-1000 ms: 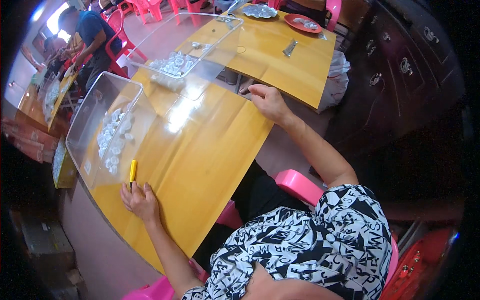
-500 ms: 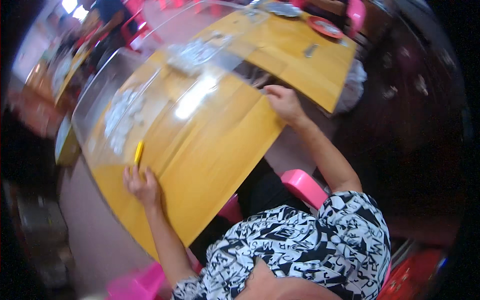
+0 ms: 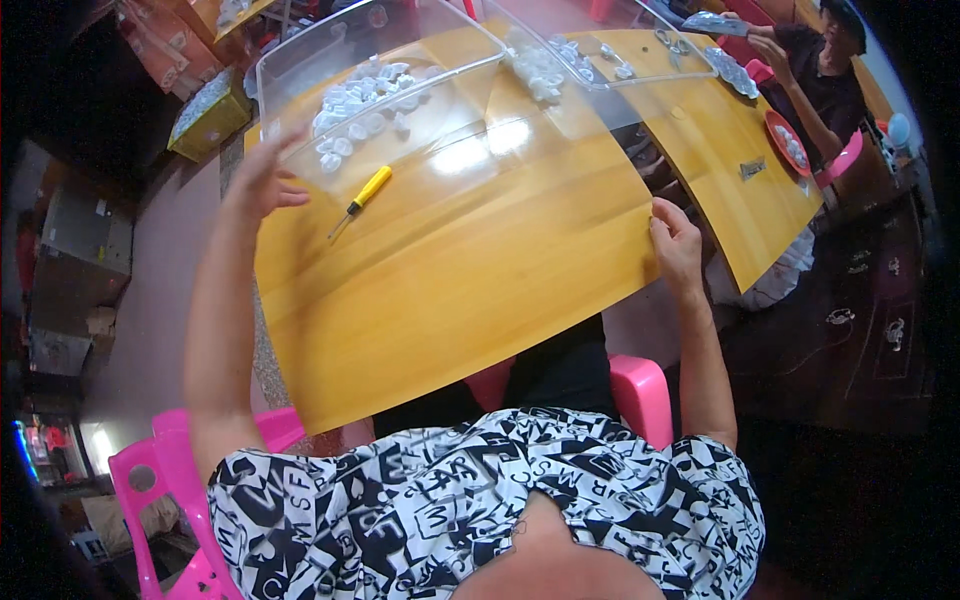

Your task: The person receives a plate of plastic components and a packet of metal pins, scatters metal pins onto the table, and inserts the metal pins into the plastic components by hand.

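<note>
Both hands (image 3: 263,185) (image 3: 678,242) forward, well apart

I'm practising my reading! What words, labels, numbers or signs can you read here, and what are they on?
Black-and-white patterned short-sleeved shirt: big printed letters all over; I won't copy them out.
Yellow-handled screwdriver with a thin metal shaft: no writing I can make out.
Small flat silvery-grey strip on the far table: too small to read.
Brown boxes at the left: too dark to read.
</note>
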A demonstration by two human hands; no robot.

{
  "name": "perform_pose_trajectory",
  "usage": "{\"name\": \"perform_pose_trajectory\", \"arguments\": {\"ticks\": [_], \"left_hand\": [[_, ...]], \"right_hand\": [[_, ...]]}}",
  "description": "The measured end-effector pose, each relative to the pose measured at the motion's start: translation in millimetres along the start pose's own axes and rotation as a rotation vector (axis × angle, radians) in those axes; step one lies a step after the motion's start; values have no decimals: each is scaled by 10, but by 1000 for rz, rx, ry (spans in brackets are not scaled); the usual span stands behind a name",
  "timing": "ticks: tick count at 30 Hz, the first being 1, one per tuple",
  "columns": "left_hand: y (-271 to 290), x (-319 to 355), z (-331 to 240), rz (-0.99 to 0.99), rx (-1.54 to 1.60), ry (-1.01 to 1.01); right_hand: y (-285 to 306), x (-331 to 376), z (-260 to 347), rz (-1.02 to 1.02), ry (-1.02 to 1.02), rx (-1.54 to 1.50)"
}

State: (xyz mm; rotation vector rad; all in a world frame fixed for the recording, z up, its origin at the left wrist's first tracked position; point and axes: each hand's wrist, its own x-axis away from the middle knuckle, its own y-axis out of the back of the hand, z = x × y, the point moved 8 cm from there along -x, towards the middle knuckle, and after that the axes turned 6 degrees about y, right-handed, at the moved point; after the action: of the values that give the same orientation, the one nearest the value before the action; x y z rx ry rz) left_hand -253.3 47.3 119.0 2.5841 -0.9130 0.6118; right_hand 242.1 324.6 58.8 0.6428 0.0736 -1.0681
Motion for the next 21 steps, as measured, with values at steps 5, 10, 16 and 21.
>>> {"name": "perform_pose_trajectory", "arguments": {"ticks": [5,10,16,21], "left_hand": [[199,-335,139,152,308,-52],[776,280,431,128,572,-37],[1910,1199,859,-248,637,-159],[2808,1595,1432,-691,598,-230]], "right_hand": [[-18,47,-7,-7,35,16],[113,19,17,-48,11,39],[292,23,-292,-100,-15,54],[255,-4,-351,-49,-77,66]]}}
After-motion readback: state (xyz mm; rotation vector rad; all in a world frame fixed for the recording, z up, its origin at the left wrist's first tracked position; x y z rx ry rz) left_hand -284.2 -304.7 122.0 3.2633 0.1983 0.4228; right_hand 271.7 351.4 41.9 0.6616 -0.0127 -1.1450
